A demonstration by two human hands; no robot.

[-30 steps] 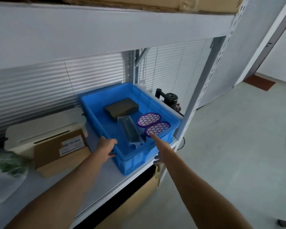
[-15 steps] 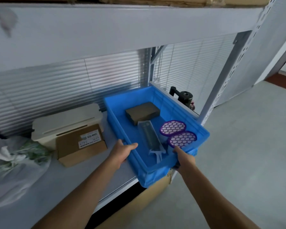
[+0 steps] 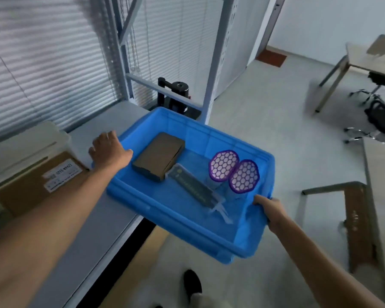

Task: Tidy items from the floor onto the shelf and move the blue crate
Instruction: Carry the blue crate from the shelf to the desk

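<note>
Window blinds (image 3: 42, 63) are hanging behind the grey shelf (image 3: 102, 218). Both hands are holding the blue crate (image 3: 176, 214) partly off the shelf's edge: left hand (image 3: 108, 150) clasping its far rim, right hand (image 3: 269, 207) clenching the near corner.

Closed window blinds (image 3: 42, 63) beyond the left hand (image 3: 108, 150); grey floor (image 3: 265, 121), desk (image 3: 365, 56) and wooden bench (image 3: 356, 223) right of the right hand (image 3: 269, 207)

The blue plastic crate (image 3: 176, 221) is held half off the front edge of the grey metal shelf (image 3: 102, 218), gripped at its sides. In it lie a dark flat box (image 3: 158, 155), a clear long case (image 3: 191, 186) and two purple honeycomb-mesh discs (image 3: 233, 172). A brown cardboard box (image 3: 31, 183) sits on the shelf to its left.
</note>
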